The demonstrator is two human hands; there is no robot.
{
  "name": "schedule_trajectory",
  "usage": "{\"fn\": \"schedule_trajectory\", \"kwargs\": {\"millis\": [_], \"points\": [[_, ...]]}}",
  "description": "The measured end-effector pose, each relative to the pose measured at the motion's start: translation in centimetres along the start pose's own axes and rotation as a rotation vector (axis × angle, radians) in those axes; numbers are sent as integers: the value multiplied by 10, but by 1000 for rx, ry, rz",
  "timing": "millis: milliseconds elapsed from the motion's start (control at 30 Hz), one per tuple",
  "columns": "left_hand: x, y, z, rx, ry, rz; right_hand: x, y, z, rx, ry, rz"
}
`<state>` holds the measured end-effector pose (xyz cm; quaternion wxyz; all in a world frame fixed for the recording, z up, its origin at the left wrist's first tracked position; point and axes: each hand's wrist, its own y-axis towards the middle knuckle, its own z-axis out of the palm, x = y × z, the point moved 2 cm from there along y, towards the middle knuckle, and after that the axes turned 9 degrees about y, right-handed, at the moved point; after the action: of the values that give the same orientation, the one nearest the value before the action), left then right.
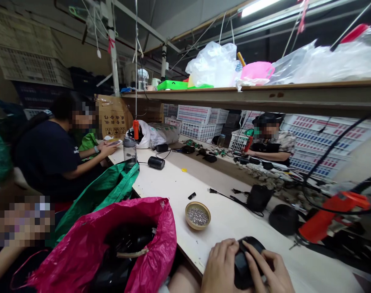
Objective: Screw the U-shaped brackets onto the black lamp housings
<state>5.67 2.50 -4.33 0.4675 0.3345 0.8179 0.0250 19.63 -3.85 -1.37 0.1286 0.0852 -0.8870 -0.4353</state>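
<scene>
A: Where is the casing [242,266], and how do the hands have it?

B: At five o'clock in the view, by the near edge of the worktop [170,185]. The worker's left hand [221,262] closes round its left side, fingers together; the right hand [271,264] grips the other side with bent fingers. Whether the casing rests or is lifted cannot be told.

A: How would it handle?

B: Probably light and stiff, like moulded plastic. Its rounded, slightly shiny skin might slip under one fingertip, so opposite sides look the safest hold. It seems sturdy, though a hard fall could crack it.

A: And the surface?

B: Pale and flat, with a few dark specks. From the casing, a bowl [189,224] of small metal pieces [198,216] sits towards half past ten, an orange driver [322,219] is at two, and a pink sack [162,240] gapes at nine.

A: The room?

B: A crowded workshop: a loaded shelf [264,97] overhead towards twelve, stacked crates [200,116] beyond, one co-worker [47,150] at ten, another [272,155] across the worktop just past twelve.
</scene>
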Motion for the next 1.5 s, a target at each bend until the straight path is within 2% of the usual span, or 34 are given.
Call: {"fn": "schedule_trajectory", "kwargs": {"millis": [133, 300, 567, 700, 800, 933, 1067, 1267, 1500], "points": [[-8, -4, -9, -3, 30, 41, 12, 8, -1, -74, -73, 39], [-18, -8, -23, -92, 54, 30, 26, 15, -6, -101, 32, 105], [-11, -14, -20, -100, 72, 89, 34, 10, -10, -63, 124, 165], [-12, -14, -20, -167, 157, 137, 39, 10, -9, -80, 101, 188], [-13, -12, -22, -187, 153, 119, 40, 11, -9, -86, 68, 154], [-15, -10, -23, -172, 119, 80, 39, 10, -9, -59, 80, 125], [-15, -9, -30, -144, 112, 96, 39, 8, -9, -69, 101, 163], [-7, -6, -43, 52, 160, 103, 41, 11, -9, -90, 106, 181], [-3, -7, -38, 17, 172, 101, 42, 13, -7, -91, 104, 184]]}}
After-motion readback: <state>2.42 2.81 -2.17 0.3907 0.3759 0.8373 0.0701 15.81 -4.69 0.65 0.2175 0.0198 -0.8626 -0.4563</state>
